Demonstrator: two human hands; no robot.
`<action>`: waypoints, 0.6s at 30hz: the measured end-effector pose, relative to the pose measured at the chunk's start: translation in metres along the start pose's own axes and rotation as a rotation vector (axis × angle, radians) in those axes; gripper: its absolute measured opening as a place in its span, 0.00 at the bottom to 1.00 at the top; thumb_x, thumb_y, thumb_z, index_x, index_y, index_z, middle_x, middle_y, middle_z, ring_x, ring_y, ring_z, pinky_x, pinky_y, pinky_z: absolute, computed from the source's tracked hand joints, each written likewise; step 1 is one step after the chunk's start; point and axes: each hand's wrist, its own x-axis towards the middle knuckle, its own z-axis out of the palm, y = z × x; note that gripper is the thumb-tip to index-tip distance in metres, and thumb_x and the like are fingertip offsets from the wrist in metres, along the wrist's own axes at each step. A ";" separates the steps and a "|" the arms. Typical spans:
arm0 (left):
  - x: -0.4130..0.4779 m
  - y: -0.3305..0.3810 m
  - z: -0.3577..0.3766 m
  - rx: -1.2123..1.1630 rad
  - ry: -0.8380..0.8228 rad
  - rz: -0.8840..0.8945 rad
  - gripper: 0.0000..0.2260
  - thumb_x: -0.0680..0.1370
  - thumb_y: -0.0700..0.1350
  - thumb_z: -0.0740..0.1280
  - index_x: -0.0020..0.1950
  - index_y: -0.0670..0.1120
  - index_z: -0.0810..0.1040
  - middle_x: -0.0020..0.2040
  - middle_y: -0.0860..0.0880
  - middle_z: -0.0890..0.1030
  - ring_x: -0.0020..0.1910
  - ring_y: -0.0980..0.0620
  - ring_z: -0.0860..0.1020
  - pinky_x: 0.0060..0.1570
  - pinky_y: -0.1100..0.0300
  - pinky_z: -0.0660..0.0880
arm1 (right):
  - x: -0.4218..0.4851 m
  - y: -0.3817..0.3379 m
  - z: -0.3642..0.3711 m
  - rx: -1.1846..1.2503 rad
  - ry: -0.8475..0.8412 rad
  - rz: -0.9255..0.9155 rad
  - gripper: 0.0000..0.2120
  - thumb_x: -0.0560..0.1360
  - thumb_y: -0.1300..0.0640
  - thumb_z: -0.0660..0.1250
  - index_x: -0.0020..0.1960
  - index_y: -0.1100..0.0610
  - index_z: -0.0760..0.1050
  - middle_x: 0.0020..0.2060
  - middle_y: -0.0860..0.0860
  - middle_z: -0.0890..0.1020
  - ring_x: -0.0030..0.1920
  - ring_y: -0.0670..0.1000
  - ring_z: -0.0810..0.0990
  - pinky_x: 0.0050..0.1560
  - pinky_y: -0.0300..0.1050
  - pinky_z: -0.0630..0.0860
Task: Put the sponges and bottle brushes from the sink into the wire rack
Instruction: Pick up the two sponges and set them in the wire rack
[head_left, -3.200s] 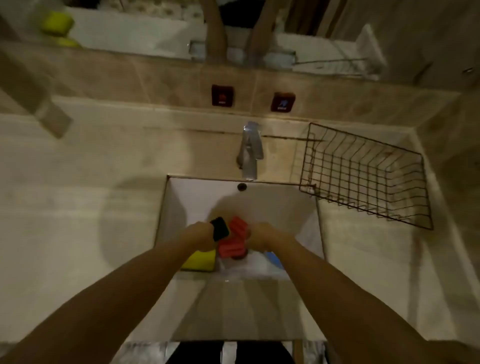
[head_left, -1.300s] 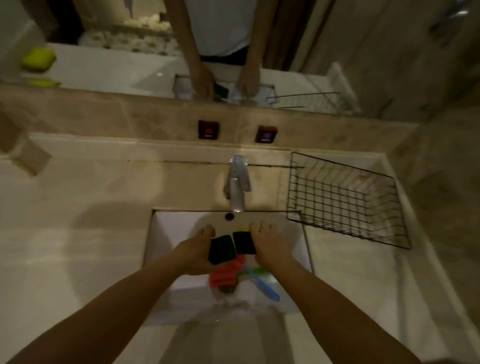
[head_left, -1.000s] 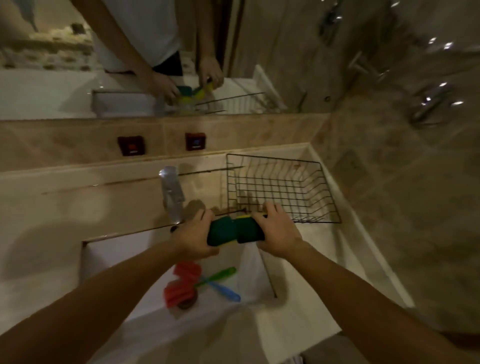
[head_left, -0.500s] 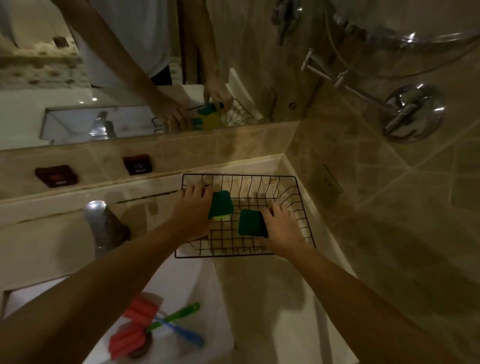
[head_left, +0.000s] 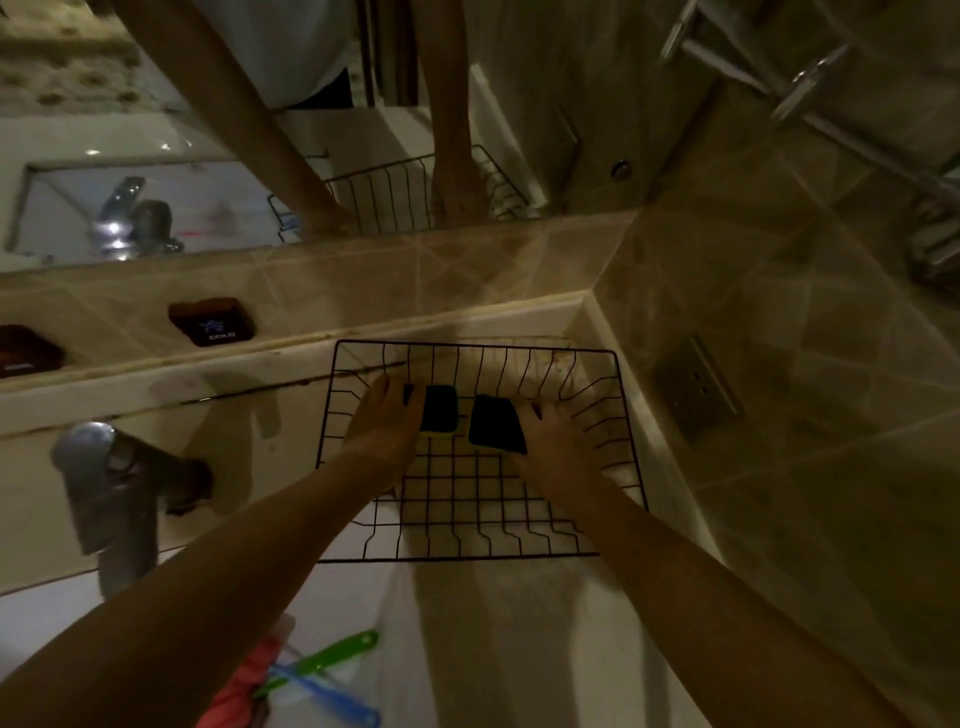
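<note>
Both my hands are inside the black wire rack (head_left: 631, 452) on the counter. My left hand (head_left: 382, 423) grips a green-and-yellow sponge (head_left: 439, 408) at the rack's far left. My right hand (head_left: 553, 439) grips a second dark green sponge (head_left: 496, 423) just right of it. The two sponges sit low over the rack floor, a small gap between them. In the white sink (head_left: 343, 618) at lower left lie two bottle brushes with red sponge heads (head_left: 244, 680), one with a green handle (head_left: 332, 654) and one with a blue handle (head_left: 332, 699).
A chrome faucet (head_left: 111, 499) stands left of the rack behind the sink. A tiled wall with a socket plate (head_left: 696, 387) closes in on the right. A mirror runs along the back above a tiled ledge with two dark tap buttons (head_left: 213, 319).
Both hands lifted the two sponges out of the sink, carried them right into the rack, and have lowered them nearer its floor. The view has swung right.
</note>
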 end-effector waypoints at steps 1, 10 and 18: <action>0.001 0.001 0.001 0.013 0.001 -0.013 0.37 0.70 0.39 0.71 0.76 0.43 0.59 0.73 0.39 0.62 0.71 0.39 0.60 0.68 0.48 0.66 | 0.005 0.000 0.000 0.000 -0.012 -0.010 0.32 0.71 0.54 0.72 0.71 0.56 0.65 0.62 0.61 0.73 0.61 0.62 0.71 0.57 0.56 0.75; 0.002 0.008 0.001 0.082 0.016 -0.096 0.38 0.68 0.38 0.72 0.75 0.42 0.59 0.73 0.38 0.62 0.68 0.36 0.63 0.64 0.47 0.69 | 0.045 -0.008 -0.003 -0.115 -0.207 0.021 0.35 0.76 0.55 0.69 0.77 0.47 0.54 0.76 0.56 0.54 0.73 0.62 0.55 0.66 0.57 0.71; 0.003 0.010 -0.002 0.045 0.013 -0.099 0.37 0.68 0.36 0.71 0.75 0.43 0.59 0.72 0.38 0.63 0.69 0.38 0.63 0.64 0.48 0.69 | 0.049 -0.009 0.013 -0.002 -0.093 0.026 0.33 0.76 0.62 0.68 0.76 0.47 0.58 0.75 0.58 0.57 0.70 0.64 0.61 0.66 0.54 0.71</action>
